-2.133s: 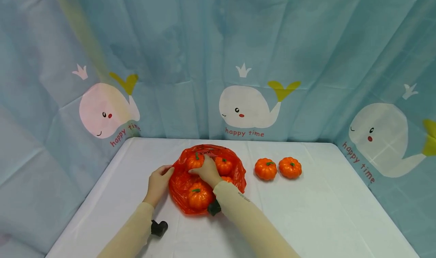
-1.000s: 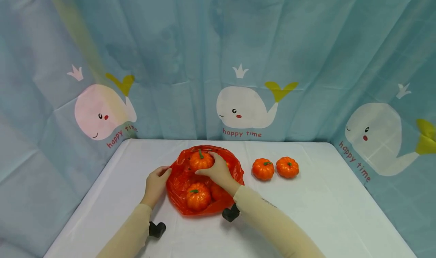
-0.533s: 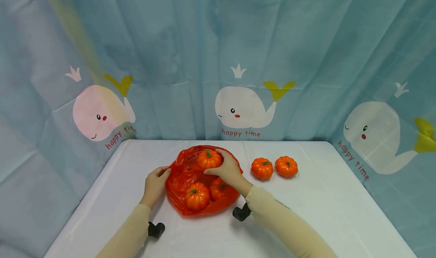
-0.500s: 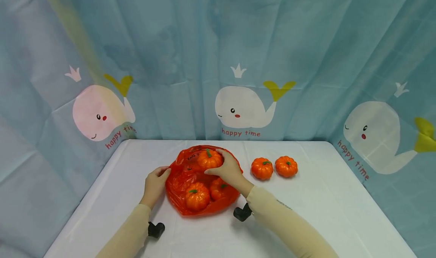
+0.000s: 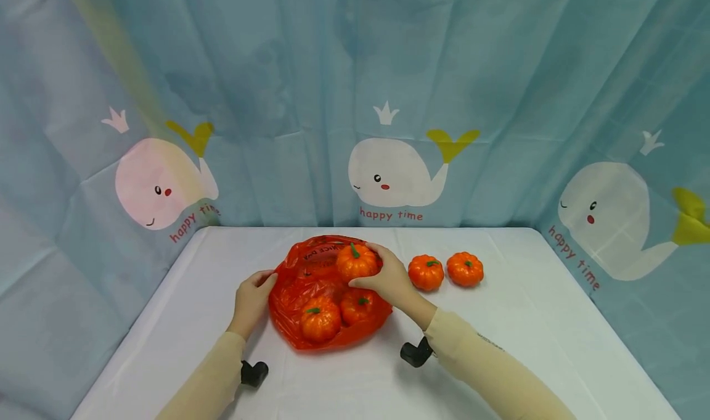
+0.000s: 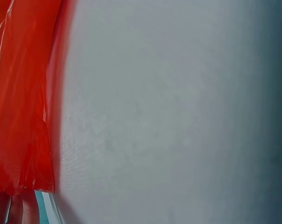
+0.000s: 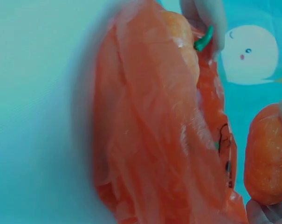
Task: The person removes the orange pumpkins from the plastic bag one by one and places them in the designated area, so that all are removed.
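Observation:
A red plastic bag (image 5: 316, 284) lies spread with its mouth up on the table. My left hand (image 5: 251, 300) pinches its left rim; the fingertips (image 6: 24, 207) show under the plastic in the left wrist view. My right hand (image 5: 392, 278) grips a small orange pumpkin (image 5: 355, 262) with a green stem, thumb on the near side and fingers behind it, over the bag's right side. In the right wrist view this held pumpkin (image 7: 266, 154) is beside the bag. Two more pumpkins sit inside the bag, one at front left (image 5: 320, 321) and one at front right (image 5: 357, 307).
Two orange pumpkins, a nearer one (image 5: 426, 273) and one to its right (image 5: 465, 269), stand on the white table (image 5: 499, 340) right of the bag. A blue curtain (image 5: 288, 99) with whale prints hangs behind the table and at its sides.
My right hand, which reached into the bag's far left part, has moved right with the pumpkin it grips. My left hand keeps its place at the bag's rim.

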